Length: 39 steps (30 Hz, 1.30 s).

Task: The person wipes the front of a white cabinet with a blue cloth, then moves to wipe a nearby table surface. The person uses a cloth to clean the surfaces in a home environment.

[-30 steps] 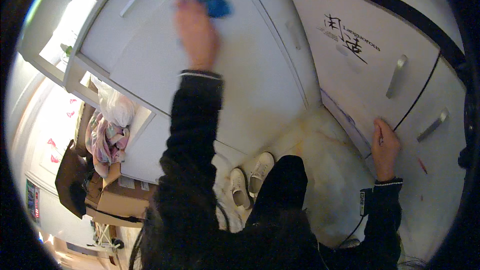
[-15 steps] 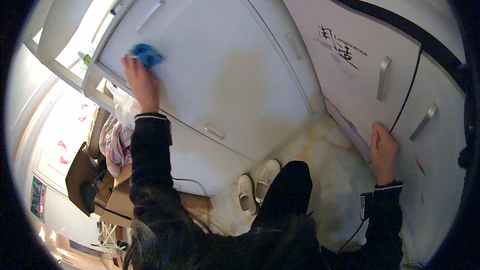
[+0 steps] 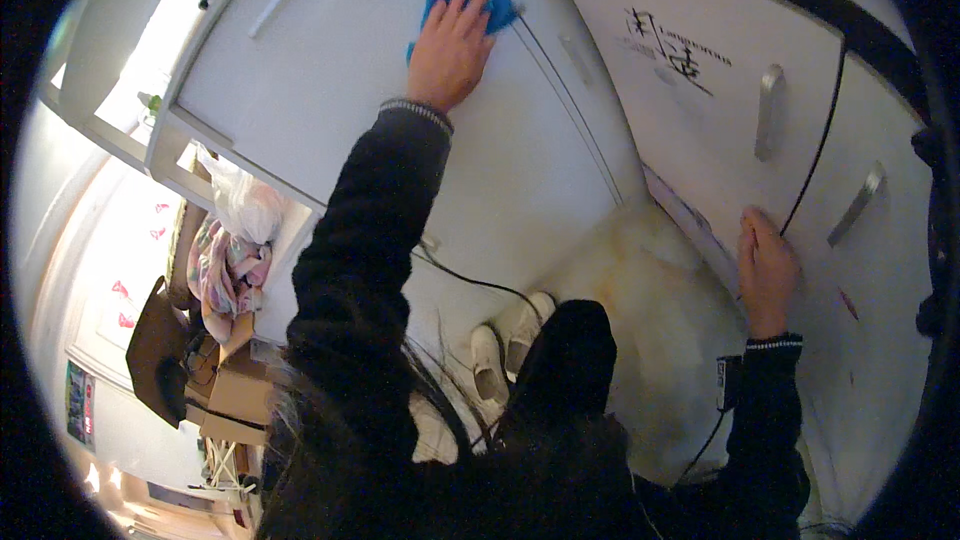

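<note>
My left hand (image 3: 452, 55) presses a blue cloth (image 3: 503, 12) flat against a white cabinet door (image 3: 330, 70), near the door's right-hand edge. Some of the cloth shows past the fingertips and beside the wrist. Over on the right, my right hand (image 3: 768, 275) is closed with its fingers curled, at the lower end of the dark gap between two pale cabinet doors. Whether it grips anything is hidden. One of those doors (image 3: 690, 120) bears black lettering and a metal handle (image 3: 768, 112); a second handle (image 3: 856, 204) is on the neighbouring door.
Below my body are white shoes (image 3: 488, 362) on a pale marbled floor (image 3: 655, 310). To the left stand an open cardboard box (image 3: 240, 385), a white plastic bag (image 3: 243, 202) and a patterned cloth (image 3: 215, 275). A dark cable (image 3: 470, 280) hangs across the lower cabinet.
My left hand has swept the blue cloth from the door's left side up and right to near its right edge. The right hand has stayed in nearly the same place.
</note>
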Each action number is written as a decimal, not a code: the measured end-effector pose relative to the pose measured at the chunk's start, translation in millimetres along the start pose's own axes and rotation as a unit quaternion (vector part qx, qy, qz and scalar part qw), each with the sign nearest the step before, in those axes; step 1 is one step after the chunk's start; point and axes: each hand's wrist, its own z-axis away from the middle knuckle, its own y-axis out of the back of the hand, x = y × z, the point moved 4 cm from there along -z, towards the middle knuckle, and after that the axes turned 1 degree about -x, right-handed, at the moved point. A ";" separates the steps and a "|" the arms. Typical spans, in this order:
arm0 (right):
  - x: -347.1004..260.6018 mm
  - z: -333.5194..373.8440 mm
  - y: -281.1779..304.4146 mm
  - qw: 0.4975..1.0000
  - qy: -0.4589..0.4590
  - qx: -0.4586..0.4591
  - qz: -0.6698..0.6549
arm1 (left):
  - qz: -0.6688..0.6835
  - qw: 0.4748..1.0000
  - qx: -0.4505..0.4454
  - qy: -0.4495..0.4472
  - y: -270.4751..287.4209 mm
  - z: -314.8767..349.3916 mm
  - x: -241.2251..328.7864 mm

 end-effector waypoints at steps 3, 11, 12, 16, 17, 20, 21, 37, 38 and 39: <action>0.3 0.8 4.7 1.000 0.013 0.010 -0.007 | 0.046 0.994 -0.096 -0.035 -2.8 86.5 31.4; 1.1 0.7 3.1 1.000 0.009 0.011 -0.010 | -0.096 0.982 -0.097 0.127 56.0 155.2 -43.9; 0.3 0.7 3.0 1.000 0.013 0.009 0.011 | -0.106 0.983 -0.016 0.150 54.6 132.4 -50.1; -1.1 0.9 4.1 0.999 0.004 0.009 0.031 | -0.085 0.982 0.105 0.130 3.8 34.4 -28.0; -0.8 0.2 5.5 1.000 -0.005 0.005 0.023 | -0.099 0.987 0.058 0.111 -18.7 19.0 -8.3; -1.5 -1.7 9.9 1.000 -0.007 0.017 0.024 | 0.027 0.997 0.057 0.053 -76.4 14.5 77.7; -0.6 -2.4 10.0 0.999 -0.022 0.008 0.034 | 0.086 0.996 0.013 0.037 -93.1 31.2 105.2; 32.3 -1.5 15.0 0.983 -0.180 -0.016 -0.029 | 0.057 0.965 0.104 0.234 47.6 203.3 -32.3; 34.6 0.6 20.1 0.974 -0.210 0.001 -0.079 | 0.023 0.960 0.122 0.250 61.2 203.6 -45.0; 34.0 1.3 26.8 0.973 -0.217 0.021 -0.080 | -0.006 0.950 0.123 0.287 71.1 206.4 -54.0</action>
